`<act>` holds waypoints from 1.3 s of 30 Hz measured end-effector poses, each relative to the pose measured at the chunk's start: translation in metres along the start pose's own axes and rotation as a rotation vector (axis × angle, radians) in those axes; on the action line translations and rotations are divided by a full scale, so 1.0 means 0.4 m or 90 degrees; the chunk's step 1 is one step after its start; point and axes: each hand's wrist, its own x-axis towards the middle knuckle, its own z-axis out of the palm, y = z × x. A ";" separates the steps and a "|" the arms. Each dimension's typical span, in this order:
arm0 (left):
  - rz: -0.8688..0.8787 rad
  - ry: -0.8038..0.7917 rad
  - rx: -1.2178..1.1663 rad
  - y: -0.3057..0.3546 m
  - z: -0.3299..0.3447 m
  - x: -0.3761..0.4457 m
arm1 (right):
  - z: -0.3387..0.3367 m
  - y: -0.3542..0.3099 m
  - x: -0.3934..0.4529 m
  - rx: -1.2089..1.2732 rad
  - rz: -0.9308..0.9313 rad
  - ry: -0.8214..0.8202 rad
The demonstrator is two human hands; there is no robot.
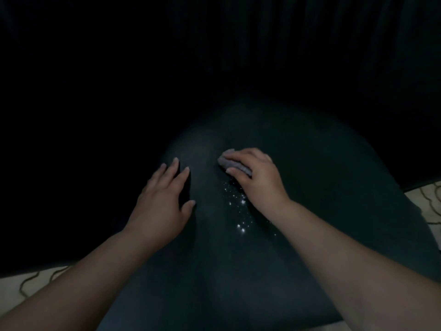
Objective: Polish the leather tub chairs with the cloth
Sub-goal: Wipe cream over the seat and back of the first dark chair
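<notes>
A dark leather tub chair (310, 187) fills the middle of the view, its surface faintly lit. My right hand (257, 177) grips a small grey cloth (232, 163) and presses it onto the leather. Shiny wet droplets (241, 211) are scattered on the leather just below that hand. My left hand (164, 199) lies flat on the chair to the left of the cloth, fingers spread and straight. The chair's back and sides vanish into darkness.
Pale patterned floor shows at the lower left (28, 283) and at the right edge (427, 206). Everything above and to the left of the chair is black and cannot be made out.
</notes>
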 end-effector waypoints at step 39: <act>0.014 -0.003 0.039 0.031 0.027 -0.037 | -0.058 0.025 -0.152 0.039 0.074 0.187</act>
